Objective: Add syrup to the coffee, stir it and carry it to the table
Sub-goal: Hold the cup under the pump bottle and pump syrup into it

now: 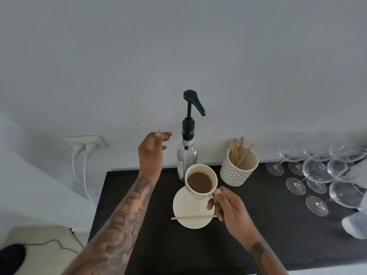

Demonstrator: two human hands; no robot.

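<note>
Fingers (213,199) of right hand (230,211) grip cup (200,181); left hand (152,149) open.

A coffee corner, likely in a home or small café: a pump syrup bottle (187,153), a cup of wooden stirrers (239,168) and stemmed glasses (321,171) crowd a dark counter (139,215) against a white wall.

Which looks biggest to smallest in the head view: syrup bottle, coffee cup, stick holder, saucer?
1. syrup bottle, tallest with its pump
2. saucer
3. stick holder and coffee cup: they look alike, and the cup is lifted nearer the camera
</note>
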